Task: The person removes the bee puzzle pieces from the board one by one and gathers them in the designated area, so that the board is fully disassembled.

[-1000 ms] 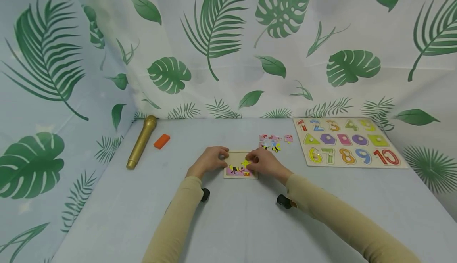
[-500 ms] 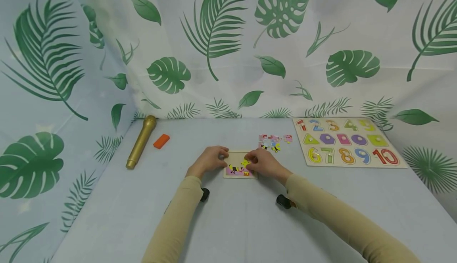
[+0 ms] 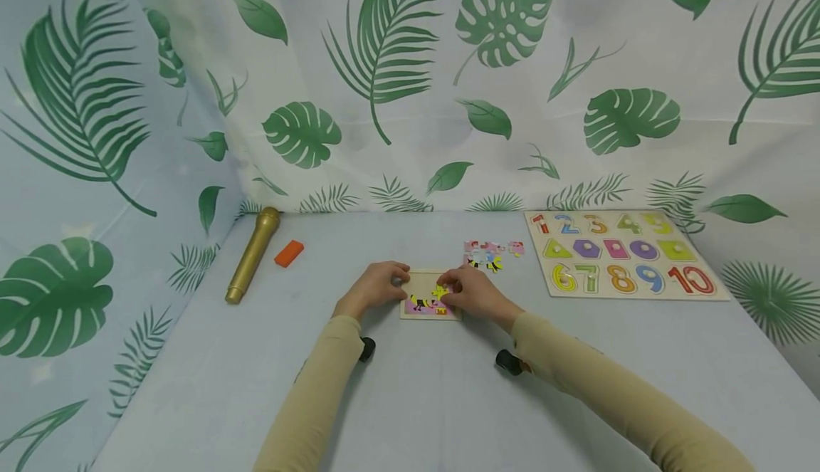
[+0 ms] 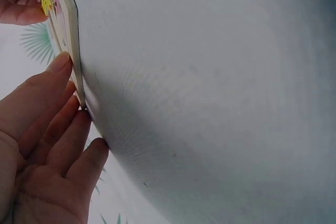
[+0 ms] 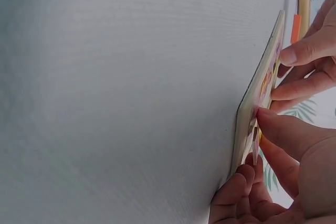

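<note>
A small wooden jigsaw board (image 3: 424, 280) with a bee picture lies on the table between the two hands. My left hand (image 3: 374, 289) holds the board's left edge, thumb (image 4: 59, 62) on the rim and fingers along its side. From the right, my right hand (image 3: 479, 295) pinches a yellow-and-pink puzzle piece (image 5: 256, 148) between thumb and fingers. This piece is slightly tilted over the board's right part, and the fingers partly cover it. Pieces with bee parts fill the board's lower portion, while its upper portion shows bare wood.
Several loose puzzle pieces (image 3: 493, 248) lie behind the right hand. A wooden number-and-shape board (image 3: 631, 265) is at the back right. At the left are a gold microphone (image 3: 253, 255) and an orange block (image 3: 290, 253). Leaf-printed cloth (image 3: 410, 123) stands behind the table.
The puzzle piece in the right fingers has turned or shifted very slightly over the board. Both hands otherwise stay in place.
</note>
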Demonstrator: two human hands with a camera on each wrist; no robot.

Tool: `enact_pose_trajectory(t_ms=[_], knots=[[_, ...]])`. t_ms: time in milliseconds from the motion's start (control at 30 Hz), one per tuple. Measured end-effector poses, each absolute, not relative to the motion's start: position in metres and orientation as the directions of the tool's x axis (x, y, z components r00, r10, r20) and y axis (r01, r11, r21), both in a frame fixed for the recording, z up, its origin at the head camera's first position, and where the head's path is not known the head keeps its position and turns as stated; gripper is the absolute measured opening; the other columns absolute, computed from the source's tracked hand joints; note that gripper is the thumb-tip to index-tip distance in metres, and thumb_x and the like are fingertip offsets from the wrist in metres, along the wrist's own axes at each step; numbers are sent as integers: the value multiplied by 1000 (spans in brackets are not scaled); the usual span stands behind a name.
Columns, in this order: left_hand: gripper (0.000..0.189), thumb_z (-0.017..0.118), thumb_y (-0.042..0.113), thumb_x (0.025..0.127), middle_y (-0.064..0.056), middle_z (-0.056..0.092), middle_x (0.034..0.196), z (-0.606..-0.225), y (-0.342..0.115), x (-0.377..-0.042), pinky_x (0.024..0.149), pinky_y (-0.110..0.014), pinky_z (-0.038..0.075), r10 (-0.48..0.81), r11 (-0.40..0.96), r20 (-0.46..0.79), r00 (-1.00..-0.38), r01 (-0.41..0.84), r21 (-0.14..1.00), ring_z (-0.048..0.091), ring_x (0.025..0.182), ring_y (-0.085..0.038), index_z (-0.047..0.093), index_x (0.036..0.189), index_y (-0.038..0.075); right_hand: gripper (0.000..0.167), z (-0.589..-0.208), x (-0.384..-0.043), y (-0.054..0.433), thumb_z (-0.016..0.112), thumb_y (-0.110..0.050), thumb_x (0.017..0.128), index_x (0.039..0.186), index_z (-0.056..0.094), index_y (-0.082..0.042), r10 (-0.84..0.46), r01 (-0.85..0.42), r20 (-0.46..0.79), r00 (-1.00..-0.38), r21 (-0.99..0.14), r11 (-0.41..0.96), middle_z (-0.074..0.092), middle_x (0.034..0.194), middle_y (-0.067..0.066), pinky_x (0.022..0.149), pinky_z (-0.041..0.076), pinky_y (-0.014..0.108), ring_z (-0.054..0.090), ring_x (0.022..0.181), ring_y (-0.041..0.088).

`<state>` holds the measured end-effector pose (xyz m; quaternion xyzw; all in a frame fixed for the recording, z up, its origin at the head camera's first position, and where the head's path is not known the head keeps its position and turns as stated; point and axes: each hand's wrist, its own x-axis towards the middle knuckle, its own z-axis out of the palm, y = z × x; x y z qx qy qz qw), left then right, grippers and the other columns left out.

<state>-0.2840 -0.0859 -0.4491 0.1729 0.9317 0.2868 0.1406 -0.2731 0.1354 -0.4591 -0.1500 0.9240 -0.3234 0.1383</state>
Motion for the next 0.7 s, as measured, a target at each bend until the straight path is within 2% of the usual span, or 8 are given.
enact_pose_trajectory(t_ms=[467,700], knots=[[37,75,9,86,-7,55,141,-451,-87,-284,114,-39,32,412,775,-156,-898,255,579,43,136,-27,67,121,0,29,-463,-270,139,73,-20,89,116,72,-10,-384,-245,-94,-919,-625,741,59,100,3,73,43,31,49,89,19],[37,75,10,86,-7,54,141,-450,-87,-285,114,-39,32,409,777,-159,-899,251,577,43,136,-26,67,121,1,26,-465,-270,142,73,-20,89,113,72,-10,-428,-330,-17,-904,-608,722,62,96,0,75,46,32,52,86,16]])
